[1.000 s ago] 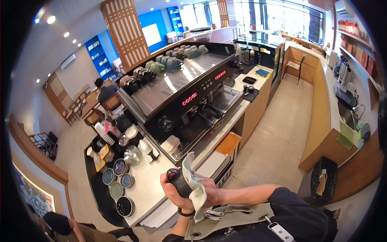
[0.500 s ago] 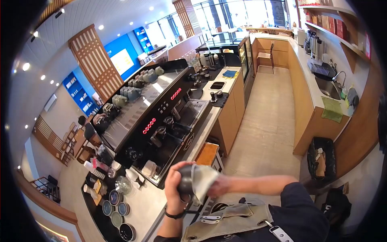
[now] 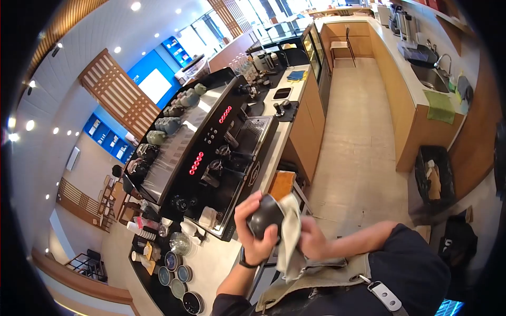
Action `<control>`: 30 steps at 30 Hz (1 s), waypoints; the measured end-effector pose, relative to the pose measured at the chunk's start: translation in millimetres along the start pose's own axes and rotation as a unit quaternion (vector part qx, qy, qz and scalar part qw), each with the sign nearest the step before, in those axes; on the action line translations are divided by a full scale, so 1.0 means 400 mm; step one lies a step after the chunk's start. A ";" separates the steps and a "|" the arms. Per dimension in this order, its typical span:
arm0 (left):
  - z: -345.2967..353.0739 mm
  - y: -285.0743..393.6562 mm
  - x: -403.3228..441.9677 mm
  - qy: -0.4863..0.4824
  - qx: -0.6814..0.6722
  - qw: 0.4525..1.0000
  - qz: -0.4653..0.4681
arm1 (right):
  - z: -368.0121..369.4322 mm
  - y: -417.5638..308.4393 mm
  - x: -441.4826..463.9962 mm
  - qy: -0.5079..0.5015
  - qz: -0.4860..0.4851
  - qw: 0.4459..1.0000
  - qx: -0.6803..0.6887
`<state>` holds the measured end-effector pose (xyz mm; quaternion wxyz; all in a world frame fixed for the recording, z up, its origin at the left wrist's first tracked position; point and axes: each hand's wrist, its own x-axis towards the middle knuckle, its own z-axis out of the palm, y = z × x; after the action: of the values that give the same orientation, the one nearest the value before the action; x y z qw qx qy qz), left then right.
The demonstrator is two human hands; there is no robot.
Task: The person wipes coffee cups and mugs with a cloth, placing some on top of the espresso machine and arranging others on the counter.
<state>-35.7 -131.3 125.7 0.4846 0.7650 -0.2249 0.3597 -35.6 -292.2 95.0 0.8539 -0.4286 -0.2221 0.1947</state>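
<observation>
- With both hands, holds on to things in front of the chest; curls the left hand (image 3: 255, 227) closely round a dark cup (image 3: 265, 218).
- Keeps the cup tilted in mid-air, off the bench (image 3: 217, 252), between the two hands.
- With the right hand (image 3: 312, 240), touches a pale cloth (image 3: 290, 234); cannot tell, for blur and overlap, how far that hand closes.
- Sets the cloth against the right side of the cup, letting it hang down toward the apron (image 3: 321, 279).
- Wears a dark band (image 3: 246, 259) on the left wrist.
- Close by on the left, shows small bowls (image 3: 178, 288) grouped on the bench, near a clear container (image 3: 180, 243) and a stack of paper cups (image 3: 141, 230).
- Beyond the hands, shows a coffee machine (image 3: 208, 152) with more cups (image 3: 168, 125) lined along its top and a crumpled white cloth (image 3: 210, 217) at its near end.
- Well apart on the right, shows a green towel (image 3: 440, 107) draped below the sink (image 3: 429, 79), above a bin (image 3: 435, 179) lined in black.
</observation>
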 end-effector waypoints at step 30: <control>-0.068 -0.189 -0.287 0.326 -0.264 0.815 -0.400 | -0.033 0.267 0.056 -0.223 -0.041 0.826 -0.517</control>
<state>-65.7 -74.9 1.0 0.8141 0.4679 0.1857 0.2895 -25.0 -229.6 5.5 0.4421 -0.7425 -0.4918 0.1067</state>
